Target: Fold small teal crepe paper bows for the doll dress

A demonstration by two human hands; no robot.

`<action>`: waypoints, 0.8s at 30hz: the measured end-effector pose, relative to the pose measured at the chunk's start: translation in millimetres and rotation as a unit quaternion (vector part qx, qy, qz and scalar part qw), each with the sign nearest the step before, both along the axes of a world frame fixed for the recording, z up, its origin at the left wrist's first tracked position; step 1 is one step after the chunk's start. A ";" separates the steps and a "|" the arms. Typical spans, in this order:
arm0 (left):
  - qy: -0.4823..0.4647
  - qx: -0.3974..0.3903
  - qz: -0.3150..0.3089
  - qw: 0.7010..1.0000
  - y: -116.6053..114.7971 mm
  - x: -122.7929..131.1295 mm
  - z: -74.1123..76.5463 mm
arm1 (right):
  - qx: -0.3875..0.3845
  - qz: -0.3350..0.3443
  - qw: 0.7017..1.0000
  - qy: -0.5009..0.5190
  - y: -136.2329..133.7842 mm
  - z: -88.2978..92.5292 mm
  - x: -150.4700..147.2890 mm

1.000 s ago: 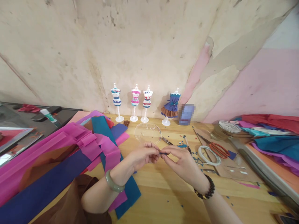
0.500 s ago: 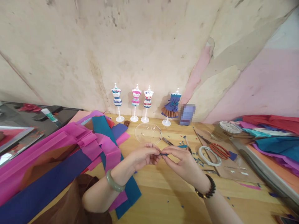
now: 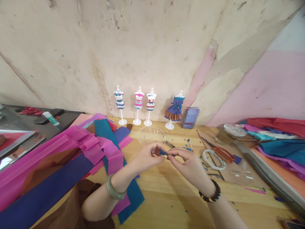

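Between my two hands is a small piece of blue crepe paper (image 3: 163,152), held above the wooden table. My left hand (image 3: 153,155) pinches it between thumb and fingers, a green bangle on the wrist. From the other side my right hand (image 3: 184,160) grips its end with thumb and forefinger; a dark bead bracelet circles that wrist. Just beyond the hands lies a clear round dish (image 3: 140,140) with small pale beads. Four-limbed detail of the piece's shape is hidden by my fingers.
Several small white dress forms (image 3: 138,103) stand along the wall, one in a blue and brown paper dress (image 3: 177,106). Coloured crepe paper (image 3: 71,159) covers the left. Orange-handled scissors (image 3: 224,154), a white tape roll (image 3: 205,159) and tweezers (image 3: 169,144) lie to the right.
My left fingers have lifted and curled around the blue paper, and more of the paper shows between the hands. My right hand has shifted slightly and keeps its pinch.
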State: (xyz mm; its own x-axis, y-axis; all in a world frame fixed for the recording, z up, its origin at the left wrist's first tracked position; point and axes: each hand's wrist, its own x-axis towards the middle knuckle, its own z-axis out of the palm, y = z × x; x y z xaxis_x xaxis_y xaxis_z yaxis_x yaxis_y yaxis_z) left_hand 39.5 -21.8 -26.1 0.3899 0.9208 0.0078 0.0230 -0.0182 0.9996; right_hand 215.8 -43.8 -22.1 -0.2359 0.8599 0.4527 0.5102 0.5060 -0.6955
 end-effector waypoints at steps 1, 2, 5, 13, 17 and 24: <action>0.014 0.017 0.004 1.000 -0.5 0.9 -0.1 | -0.011 -0.002 1.000 0.005 -0.3 0.7 -0.5; 0.028 0.028 0.010 0.999 -1.1 1.7 -0.3 | -0.021 -0.004 1.000 0.011 -0.6 1.1 -0.9; 0.057 0.037 0.030 0.997 -2.6 3.5 0.1 | -0.059 -0.008 0.998 0.037 -1.2 0.1 -1.1; 0.070 0.031 0.047 0.996 -3.8 4.1 3.2 | -0.062 -0.019 0.997 0.047 -1.0 0.4 -1.5; 0.055 0.043 0.048 0.996 -2.7 4.5 -3.1 | -0.052 -0.021 0.998 0.040 -2.2 2.6 -2.4; 0.059 0.062 0.049 0.995 -3.8 5.3 -5.5 | -0.060 -0.012 0.997 0.052 -1.7 0.4 -1.8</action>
State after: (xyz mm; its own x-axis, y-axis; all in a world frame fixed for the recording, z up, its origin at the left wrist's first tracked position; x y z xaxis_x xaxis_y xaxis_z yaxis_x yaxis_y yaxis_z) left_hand 44.8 -25.7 -31.6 0.3025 0.9495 0.0837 0.1479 -0.1335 0.9800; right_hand 214.0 -45.4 -21.6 -0.1724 0.9142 0.3668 0.4422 0.4046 -0.8005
